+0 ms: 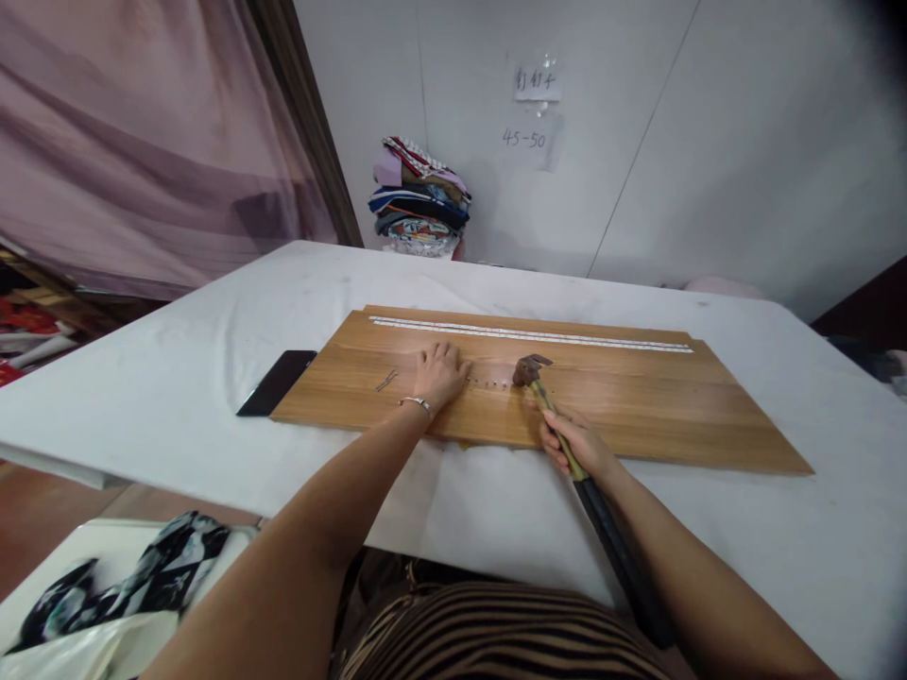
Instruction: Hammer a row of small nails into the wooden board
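A wooden board [638,401] lies on the white table. My left hand [440,374] rests on it, palm down with fingers spread, holding nothing that I can see. My right hand [573,439] is wrapped round the handle of a claw hammer [556,425], whose rusty head is over the board, right of a short row of small nails [494,383]. A few loose nails [386,380] lie left of my left hand. Two white measuring strips [531,335] run along the board's far side.
The white table [213,349] extends round the board. A black flat device [279,382] sits by the board's left end. Folded cloths [423,203] are stacked beyond the far edge, against the wall. Patterned fabric [166,567] lies on a lower surface at the bottom left.
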### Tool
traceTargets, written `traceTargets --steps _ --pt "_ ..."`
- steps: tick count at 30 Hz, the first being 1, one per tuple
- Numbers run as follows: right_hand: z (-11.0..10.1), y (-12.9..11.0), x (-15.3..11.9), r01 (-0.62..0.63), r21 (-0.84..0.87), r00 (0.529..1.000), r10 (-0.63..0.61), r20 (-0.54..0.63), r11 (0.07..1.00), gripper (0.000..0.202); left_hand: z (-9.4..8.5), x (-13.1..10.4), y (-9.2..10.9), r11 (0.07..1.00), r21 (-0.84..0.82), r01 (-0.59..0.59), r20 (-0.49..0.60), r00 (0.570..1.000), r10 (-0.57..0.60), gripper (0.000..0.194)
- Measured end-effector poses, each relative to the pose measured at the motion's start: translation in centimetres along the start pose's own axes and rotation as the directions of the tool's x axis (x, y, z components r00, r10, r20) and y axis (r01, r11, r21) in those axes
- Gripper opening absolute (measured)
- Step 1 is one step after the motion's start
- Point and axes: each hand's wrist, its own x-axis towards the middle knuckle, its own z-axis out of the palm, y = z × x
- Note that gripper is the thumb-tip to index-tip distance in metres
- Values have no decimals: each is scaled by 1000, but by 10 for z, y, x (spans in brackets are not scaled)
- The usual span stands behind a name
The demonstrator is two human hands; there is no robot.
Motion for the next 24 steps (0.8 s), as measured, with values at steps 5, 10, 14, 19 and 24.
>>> traceTargets --steps 5,10,14,19,24 --pt "-1 0 0 -7 -5 1000 7 8 1000 64 -2 0 1 1000 -3 0 9 1000 0 37" --pt "0 -2 0 -8 -17 1000 8 8 1000 65 -4 -1 2 1000 -7 11 19 1000 -10 37" --pt "1 -3 -1 -18 -21 1000 18 -4 1000 66 -2 0 1 1000 -1 -2 7 1000 2 37" --pt "1 -3 -2 -7 -22 1000 7 -11 1000 66 -2 0 1 1000 -21 -4 4 1000 4 35" --pt "1 -3 -2 -16 -38 1000 16 -9 999 64 -3 -1 2 1000 -20 -2 -3 1000 2 36"
